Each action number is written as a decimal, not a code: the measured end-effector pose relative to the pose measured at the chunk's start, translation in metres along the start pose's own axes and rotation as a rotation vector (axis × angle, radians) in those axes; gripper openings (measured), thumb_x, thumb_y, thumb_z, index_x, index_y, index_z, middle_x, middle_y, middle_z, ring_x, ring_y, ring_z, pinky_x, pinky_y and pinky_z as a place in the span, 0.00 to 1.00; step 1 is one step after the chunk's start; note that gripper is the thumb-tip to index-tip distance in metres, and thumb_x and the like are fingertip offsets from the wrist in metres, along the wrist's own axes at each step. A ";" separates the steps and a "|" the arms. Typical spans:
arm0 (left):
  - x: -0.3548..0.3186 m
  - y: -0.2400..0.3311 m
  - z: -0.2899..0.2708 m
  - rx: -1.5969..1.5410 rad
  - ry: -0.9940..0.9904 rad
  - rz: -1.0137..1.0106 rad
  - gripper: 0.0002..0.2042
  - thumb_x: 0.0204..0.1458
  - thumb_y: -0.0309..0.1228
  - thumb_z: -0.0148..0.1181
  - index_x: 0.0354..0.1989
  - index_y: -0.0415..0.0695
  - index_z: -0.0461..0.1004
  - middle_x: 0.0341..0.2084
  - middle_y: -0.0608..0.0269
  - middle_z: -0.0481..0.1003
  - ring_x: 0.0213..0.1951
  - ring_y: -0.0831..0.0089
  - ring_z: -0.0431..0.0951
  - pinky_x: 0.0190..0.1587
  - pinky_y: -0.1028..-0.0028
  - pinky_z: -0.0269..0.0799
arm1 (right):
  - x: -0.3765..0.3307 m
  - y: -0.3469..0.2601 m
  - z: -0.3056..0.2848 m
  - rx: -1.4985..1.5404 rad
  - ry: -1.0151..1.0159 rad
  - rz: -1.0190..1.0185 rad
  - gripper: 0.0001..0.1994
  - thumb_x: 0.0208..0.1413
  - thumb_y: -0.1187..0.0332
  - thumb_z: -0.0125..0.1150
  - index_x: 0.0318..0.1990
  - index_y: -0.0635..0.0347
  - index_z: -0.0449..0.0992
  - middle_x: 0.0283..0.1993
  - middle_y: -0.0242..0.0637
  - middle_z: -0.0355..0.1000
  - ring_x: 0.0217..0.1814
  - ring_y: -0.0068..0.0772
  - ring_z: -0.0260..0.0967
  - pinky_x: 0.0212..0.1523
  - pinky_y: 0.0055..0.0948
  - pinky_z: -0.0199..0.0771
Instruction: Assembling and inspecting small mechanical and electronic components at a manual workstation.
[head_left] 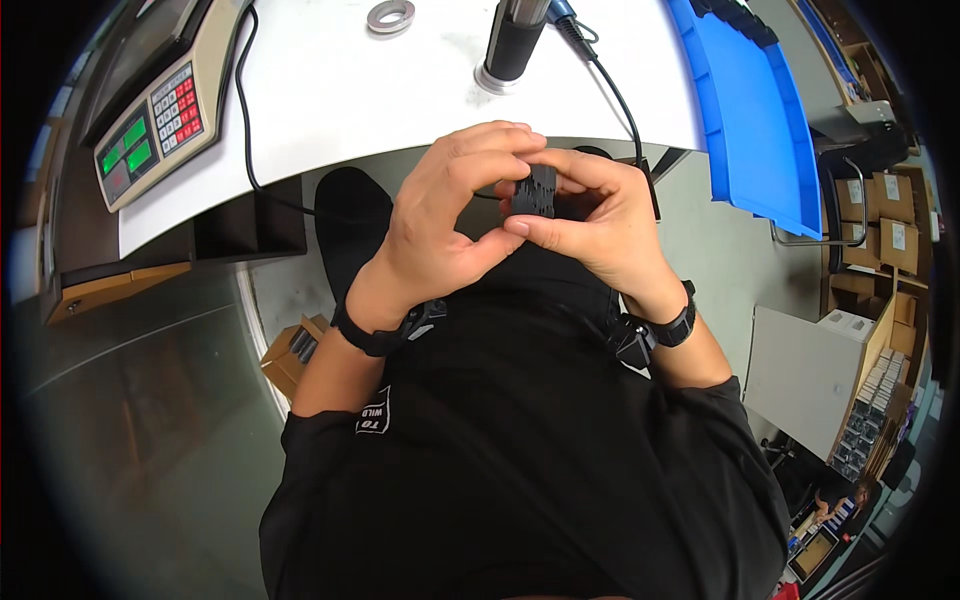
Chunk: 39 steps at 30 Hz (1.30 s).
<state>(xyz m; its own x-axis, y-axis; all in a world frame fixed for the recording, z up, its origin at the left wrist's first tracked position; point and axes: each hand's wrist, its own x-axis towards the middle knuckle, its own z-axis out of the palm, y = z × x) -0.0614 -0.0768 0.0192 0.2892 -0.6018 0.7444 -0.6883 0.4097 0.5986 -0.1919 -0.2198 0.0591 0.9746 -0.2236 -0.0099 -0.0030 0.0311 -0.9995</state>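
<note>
Over my lap, just off the near edge of the white table (440, 95), a small black block (534, 192) is held up between both hands. Its visible side looks jagged, like a stack of thin dark pieces; I cannot tell its exact kind. My right hand (605, 215) pinches it between thumb and fingers from the right. My left hand (435, 205) curves round from the left, fingertips at the block's upper left edge and the thumb tip close to the right thumb. The block's far side is hidden by the fingers.
At the left of the table stands a scale (185, 112) with a keypad and green displays. A tape roll (390, 16) and a black cylinder (513, 45) on a silver base are farther back. A blue tray (755, 130) juts past the right edge. Cables (247, 120) hang off the table.
</note>
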 end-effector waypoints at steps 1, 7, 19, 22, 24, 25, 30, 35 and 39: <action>0.000 -0.001 0.001 0.000 -0.002 -0.002 0.28 0.38 0.18 0.71 0.50 0.44 0.68 0.53 0.53 0.75 0.54 0.56 0.76 0.50 0.67 0.77 | -0.001 0.000 -0.001 -0.047 0.006 -0.027 0.24 0.49 0.77 0.73 0.55 0.71 0.74 0.45 0.42 0.79 0.48 0.30 0.78 0.51 0.27 0.79; -0.002 0.004 0.006 -0.002 0.090 0.034 0.26 0.37 0.16 0.68 0.49 0.43 0.69 0.53 0.51 0.74 0.50 0.55 0.77 0.47 0.65 0.77 | -0.001 -0.001 -0.001 -0.213 0.056 -0.131 0.26 0.48 0.77 0.74 0.56 0.70 0.74 0.45 0.40 0.79 0.48 0.28 0.77 0.50 0.26 0.78; 0.000 0.012 0.003 0.110 0.020 0.021 0.21 0.38 0.19 0.62 0.46 0.39 0.73 0.48 0.52 0.74 0.49 0.54 0.76 0.48 0.64 0.75 | -0.004 0.004 -0.006 -0.472 0.180 -0.304 0.25 0.45 0.75 0.76 0.53 0.65 0.78 0.48 0.37 0.79 0.46 0.22 0.76 0.47 0.22 0.78; 0.000 0.014 0.004 0.096 0.018 0.004 0.21 0.38 0.19 0.62 0.46 0.39 0.74 0.48 0.52 0.74 0.49 0.54 0.76 0.49 0.64 0.75 | -0.004 0.007 -0.008 -0.459 0.188 -0.294 0.25 0.45 0.76 0.76 0.53 0.64 0.78 0.48 0.35 0.80 0.46 0.22 0.76 0.47 0.22 0.78; 0.000 0.015 0.005 0.080 0.010 -0.014 0.21 0.38 0.19 0.62 0.46 0.39 0.73 0.47 0.52 0.74 0.49 0.54 0.76 0.49 0.64 0.75 | -0.004 0.006 -0.008 -0.452 0.191 -0.289 0.25 0.45 0.76 0.76 0.53 0.64 0.78 0.47 0.35 0.80 0.47 0.22 0.77 0.46 0.22 0.79; -0.001 0.015 0.006 0.080 0.010 -0.016 0.21 0.38 0.19 0.62 0.46 0.39 0.73 0.47 0.52 0.74 0.49 0.54 0.76 0.49 0.64 0.75 | -0.005 0.003 -0.008 -0.455 0.180 -0.255 0.24 0.45 0.76 0.76 0.53 0.65 0.78 0.47 0.35 0.79 0.47 0.22 0.77 0.47 0.22 0.79; -0.004 0.019 0.007 -0.012 -0.007 -0.155 0.21 0.39 0.18 0.63 0.46 0.40 0.73 0.48 0.53 0.73 0.49 0.56 0.75 0.48 0.66 0.75 | -0.006 0.006 -0.007 -0.326 0.154 -0.116 0.24 0.47 0.77 0.74 0.54 0.68 0.76 0.45 0.35 0.79 0.47 0.23 0.77 0.47 0.23 0.79; 0.000 0.020 0.005 0.052 -0.041 -0.211 0.21 0.39 0.17 0.65 0.46 0.41 0.73 0.52 0.53 0.71 0.48 0.59 0.74 0.47 0.67 0.74 | -0.002 0.007 -0.009 -0.104 0.089 0.005 0.23 0.50 0.77 0.72 0.55 0.71 0.75 0.44 0.39 0.79 0.47 0.25 0.77 0.48 0.23 0.79; 0.001 0.017 0.005 0.027 -0.040 -0.234 0.21 0.40 0.16 0.65 0.45 0.42 0.73 0.52 0.53 0.72 0.50 0.59 0.74 0.49 0.67 0.74 | 0.000 0.005 -0.007 0.004 0.065 0.123 0.22 0.51 0.77 0.71 0.55 0.71 0.75 0.44 0.41 0.80 0.47 0.27 0.78 0.49 0.25 0.80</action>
<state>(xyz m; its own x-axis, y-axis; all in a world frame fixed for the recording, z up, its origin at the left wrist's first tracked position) -0.0762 -0.0739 0.0293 0.4168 -0.7050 0.5738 -0.6233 0.2378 0.7449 -0.1934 -0.2269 0.0539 0.9506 -0.2801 -0.1339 -0.1202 0.0655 -0.9906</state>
